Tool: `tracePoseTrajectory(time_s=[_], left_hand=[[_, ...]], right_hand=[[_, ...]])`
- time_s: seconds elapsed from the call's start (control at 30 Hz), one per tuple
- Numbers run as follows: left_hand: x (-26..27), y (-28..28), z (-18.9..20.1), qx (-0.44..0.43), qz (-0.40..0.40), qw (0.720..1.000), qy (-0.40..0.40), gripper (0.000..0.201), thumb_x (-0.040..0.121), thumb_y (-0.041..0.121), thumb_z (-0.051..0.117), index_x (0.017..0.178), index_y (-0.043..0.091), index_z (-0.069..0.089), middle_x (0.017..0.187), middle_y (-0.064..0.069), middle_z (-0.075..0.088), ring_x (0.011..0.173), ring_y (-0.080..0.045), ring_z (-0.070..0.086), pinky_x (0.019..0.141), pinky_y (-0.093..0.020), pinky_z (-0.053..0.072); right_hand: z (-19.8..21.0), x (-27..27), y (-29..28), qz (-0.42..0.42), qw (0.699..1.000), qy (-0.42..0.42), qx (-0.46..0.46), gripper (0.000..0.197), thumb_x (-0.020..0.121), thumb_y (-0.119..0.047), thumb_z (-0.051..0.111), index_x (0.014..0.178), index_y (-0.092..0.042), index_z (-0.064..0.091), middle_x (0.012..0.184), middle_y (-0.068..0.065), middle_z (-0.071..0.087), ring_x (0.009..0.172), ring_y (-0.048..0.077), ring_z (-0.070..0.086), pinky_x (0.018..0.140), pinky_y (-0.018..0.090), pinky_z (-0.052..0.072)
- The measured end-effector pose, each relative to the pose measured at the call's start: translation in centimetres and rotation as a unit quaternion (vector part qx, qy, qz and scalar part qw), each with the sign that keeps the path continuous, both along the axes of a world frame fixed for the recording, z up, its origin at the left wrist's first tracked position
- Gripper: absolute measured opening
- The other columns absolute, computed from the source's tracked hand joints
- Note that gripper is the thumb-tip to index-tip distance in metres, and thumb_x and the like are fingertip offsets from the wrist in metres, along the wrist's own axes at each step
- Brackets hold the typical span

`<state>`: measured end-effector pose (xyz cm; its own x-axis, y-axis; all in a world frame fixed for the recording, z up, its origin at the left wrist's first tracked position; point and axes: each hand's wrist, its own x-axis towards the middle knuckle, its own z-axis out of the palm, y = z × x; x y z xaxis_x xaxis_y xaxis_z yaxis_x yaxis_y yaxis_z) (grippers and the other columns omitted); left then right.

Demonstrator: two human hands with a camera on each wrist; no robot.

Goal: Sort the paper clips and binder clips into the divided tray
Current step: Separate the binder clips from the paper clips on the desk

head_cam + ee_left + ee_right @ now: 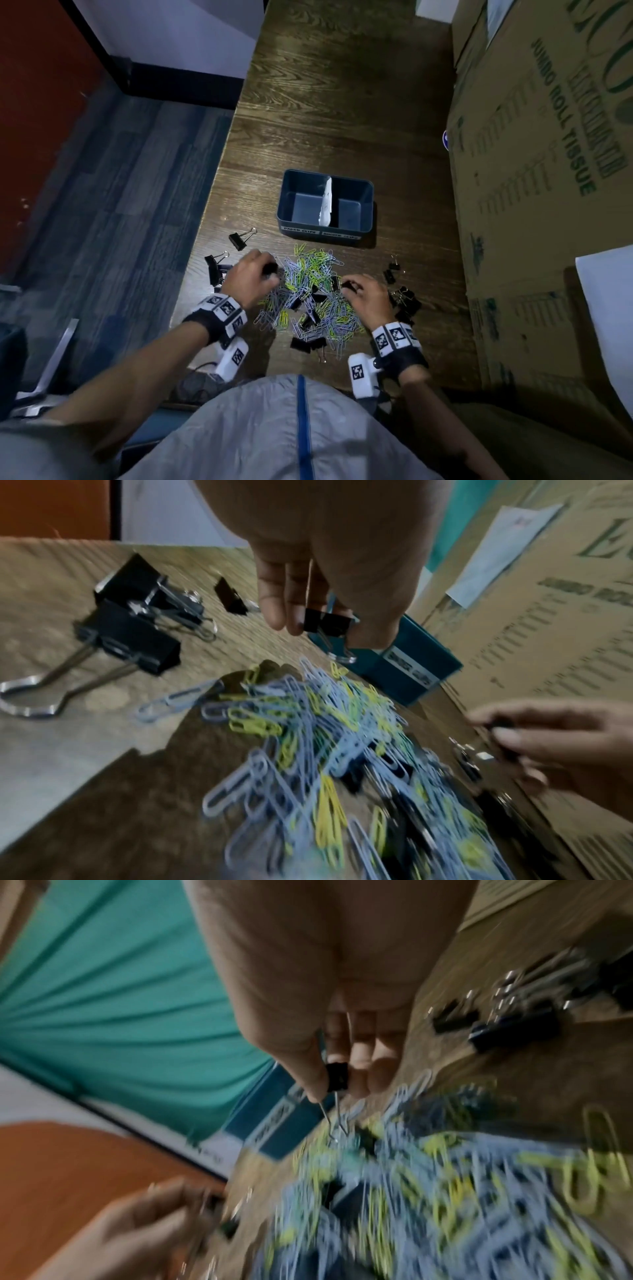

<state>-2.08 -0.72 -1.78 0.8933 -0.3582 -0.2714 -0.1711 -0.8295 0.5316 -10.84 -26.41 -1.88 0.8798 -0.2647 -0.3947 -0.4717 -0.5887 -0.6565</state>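
A heap of blue, yellow and green paper clips (310,291) mixed with black binder clips lies on the dark wooden table (342,120). Beyond it stands the blue divided tray (291,192), split by a white paper divider (327,202); both halves look bare. My left hand (251,277) hovers over the heap's left edge and pinches small black binder clips (327,624). My right hand (363,294) at the heap's right edge pinches one small black binder clip (337,1076), its wire handles hanging down.
Large black binder clips (219,267) lie left of the heap, one more (239,238) nearer the tray. Smaller binder clips (404,298) cluster to the right. Tall cardboard boxes (548,171) wall off the table's right side. The table's left edge drops to blue carpet.
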Motion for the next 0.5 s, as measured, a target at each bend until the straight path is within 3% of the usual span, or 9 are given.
tracePoseTrajectory(time_s=[0.07,0.17,0.23,0.37,0.5], left_hand=[[1.8,0.7,0.0,0.027,0.039,0.999,-0.01,0.029,0.081,0.031,0.066,0.106,0.02,0.057,0.105,0.001,0.052,0.088,-0.018,0.054,0.074,-0.032,0.048],[4.0,1.3,0.0,0.068,0.064,0.996,-0.014,0.032,0.079,0.027,0.07,0.106,0.016,0.059,0.106,-0.006,0.054,0.091,-0.027,0.057,0.076,-0.037,0.051],[4.9,1.4,-0.3,0.093,0.05,0.994,-0.014,0.035,0.079,0.027,0.071,0.109,0.014,0.058,0.108,-0.01,0.054,0.093,-0.032,0.058,0.076,-0.04,0.052],[5.6,1.1,-0.9,0.146,0.0,0.989,-0.026,0.041,0.08,0.025,0.071,0.114,0.011,0.054,0.114,-0.014,0.051,0.103,-0.033,0.052,0.075,-0.045,0.051],[5.4,0.9,-1.5,0.174,-0.044,0.983,-0.027,0.042,0.083,0.022,0.066,0.121,0.01,0.051,0.124,-0.015,0.046,0.11,-0.034,0.046,0.075,-0.047,0.049]], right_hand=[[0.4,0.4,-1.6,-0.023,0.999,0.02,0.017,0.026,0.091,-0.02,0.067,0.115,-0.031,0.069,0.116,-0.005,0.063,0.105,0.015,0.06,0.09,0.035,0.052],[1.3,0.8,-3.7,-0.055,0.997,0.032,0.04,0.029,0.087,-0.013,0.072,0.113,-0.026,0.069,0.108,-0.005,0.068,0.098,0.012,0.064,0.082,0.028,0.054],[1.6,1.1,-4.8,-0.081,0.996,0.021,0.016,0.027,0.086,-0.01,0.073,0.108,-0.024,0.069,0.1,-0.01,0.067,0.093,0.011,0.065,0.082,0.03,0.056],[0.8,1.5,-7.4,-0.121,0.991,0.023,-0.051,0.024,0.089,-0.004,0.068,0.109,-0.017,0.072,0.116,0.004,0.07,0.108,0.022,0.064,0.093,0.03,0.049],[-0.4,1.1,-9.4,-0.143,0.985,0.054,-0.084,0.029,0.088,0.001,0.065,0.108,-0.019,0.073,0.116,0.009,0.07,0.112,0.028,0.063,0.095,0.03,0.047]])
